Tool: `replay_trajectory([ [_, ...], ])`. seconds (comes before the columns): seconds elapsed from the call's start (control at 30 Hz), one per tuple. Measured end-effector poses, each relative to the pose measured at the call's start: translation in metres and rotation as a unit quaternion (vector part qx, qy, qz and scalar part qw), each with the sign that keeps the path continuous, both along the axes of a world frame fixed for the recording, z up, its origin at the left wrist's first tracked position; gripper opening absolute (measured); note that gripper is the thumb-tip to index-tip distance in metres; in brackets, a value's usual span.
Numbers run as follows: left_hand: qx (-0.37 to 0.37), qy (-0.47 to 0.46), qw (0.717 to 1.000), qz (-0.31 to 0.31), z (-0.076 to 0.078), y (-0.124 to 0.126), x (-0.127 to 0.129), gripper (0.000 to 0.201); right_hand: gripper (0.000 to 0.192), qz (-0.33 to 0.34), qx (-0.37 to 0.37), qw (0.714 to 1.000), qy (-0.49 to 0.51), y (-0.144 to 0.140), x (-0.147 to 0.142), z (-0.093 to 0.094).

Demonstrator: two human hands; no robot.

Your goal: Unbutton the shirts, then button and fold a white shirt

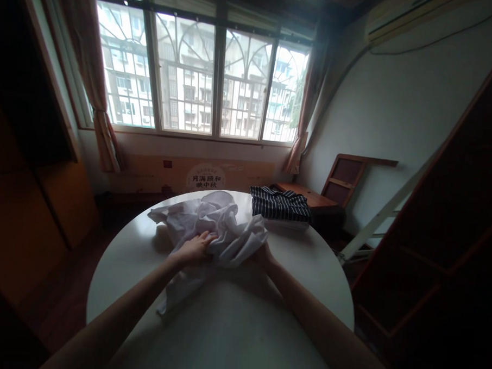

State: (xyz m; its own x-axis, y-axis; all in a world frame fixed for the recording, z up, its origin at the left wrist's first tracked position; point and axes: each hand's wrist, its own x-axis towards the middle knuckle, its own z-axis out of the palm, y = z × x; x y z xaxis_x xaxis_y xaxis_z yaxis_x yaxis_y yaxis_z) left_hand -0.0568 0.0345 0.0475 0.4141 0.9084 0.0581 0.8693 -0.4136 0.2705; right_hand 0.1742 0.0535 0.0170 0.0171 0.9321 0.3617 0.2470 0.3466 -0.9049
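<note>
A crumpled white garment (211, 226) lies bunched on the round white table (240, 325), at the centre of the frame just above the middle. Both of the person's bare forearms reach up from the lower edge toward it.

Left hand (194, 248): rests flat on the near left part of the cloth, palm down, fingers extended and only loosely spread. It presses rather than pinches; no fold is closed inside it.

Right hand (263, 256): sits at the near right edge of the cloth and is largely covered by a raised fold. It touches the fabric, but whether the fingers are closed on it cannot be told from this view.

Handling note, offered as a judgement: the cloth is limp and heavily wrinkled, so it is best worked by keeping one palm flat as an anchor while the other hand draws an edge outward along the tabletop. Lifting from the middle would likely drag the whole bundle and add creases. A tail of the fabric trails toward the lower left of the table and should be kept clear of the rim.

A folded dark striped garment (280, 203) sits at the far right of the table, near the white one but apart from it. A wide barred window (194, 68) fills the upper centre.
</note>
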Motion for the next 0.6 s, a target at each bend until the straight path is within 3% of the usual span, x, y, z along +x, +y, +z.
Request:
replay_trajectory([
  [0.1, 0.083, 0.015, 0.994, 0.077, -0.009, 0.029, -0.016, 0.051, 0.021, -0.023, -0.142, 0.984, 0.102, 0.003, 0.006, -0.002],
  [0.2, 0.163, -0.012, 0.97, 0.179, -0.013, 0.057, -0.03, 0.038, 0.027, -0.092, -0.169, 0.978, 0.079, 0.011, 0.009, -0.006],
  [0.27, 0.181, -0.03, 0.954, 0.236, -0.016, 0.07, -0.033, 0.033, 0.026, -0.132, -0.116, 0.984, 0.008, 0.016, 0.008, -0.012],
  [0.37, 0.182, -0.03, 0.948, 0.26, -0.021, 0.08, -0.032, 0.027, 0.025, -0.171, 0.029, 0.973, -0.15, 0.023, 0.01, -0.015],
  [0.5, 0.184, -0.021, 0.959, 0.213, -0.026, 0.08, -0.029, 0.02, 0.028, -0.206, 0.207, 0.896, -0.334, 0.043, 0.03, -0.006],
  [0.6, 0.178, -0.004, 0.968, 0.179, -0.03, 0.081, -0.03, 0.019, 0.034, -0.319, 0.18, 0.847, -0.386, 0.066, 0.055, 0.001],
])
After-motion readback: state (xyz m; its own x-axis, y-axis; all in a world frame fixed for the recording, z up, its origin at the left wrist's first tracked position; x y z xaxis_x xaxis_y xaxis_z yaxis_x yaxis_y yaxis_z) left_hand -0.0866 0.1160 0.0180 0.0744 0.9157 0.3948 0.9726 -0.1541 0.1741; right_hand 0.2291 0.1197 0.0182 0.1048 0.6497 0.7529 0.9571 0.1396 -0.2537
